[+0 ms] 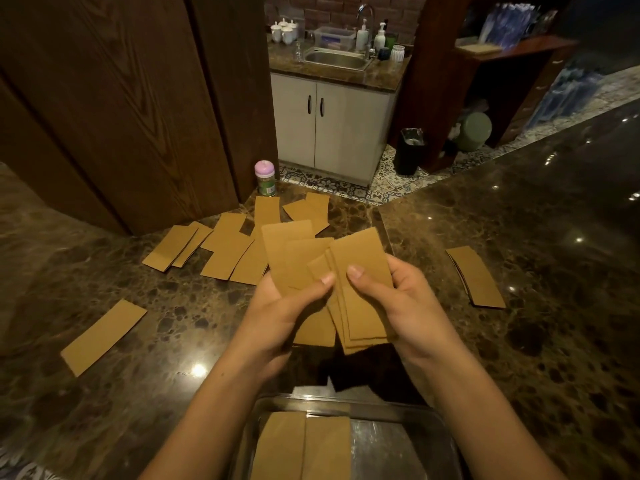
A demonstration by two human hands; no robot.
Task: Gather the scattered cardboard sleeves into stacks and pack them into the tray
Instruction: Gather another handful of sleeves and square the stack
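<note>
Both my hands hold a loose fan of brown cardboard sleeves (360,268) above the dark marble counter. My left hand (284,310) grips the left sleeves with its thumb on top. My right hand (398,299) grips the right sleeves, thumb pressed on the top one. Several more sleeves (228,251) lie scattered beyond my hands. A single sleeve (104,336) lies at the left, and a small stack of sleeves (476,277) at the right. Just below my forearms stands the metal tray (391,408), with two stacks of sleeves (304,445) side by side in its left half.
A small jar with a pink lid (265,178) stands at the counter's far edge, next to a dark wooden panel (121,109). Past the counter are a sink cabinet (332,126) and a black bin (410,150) on a tiled floor.
</note>
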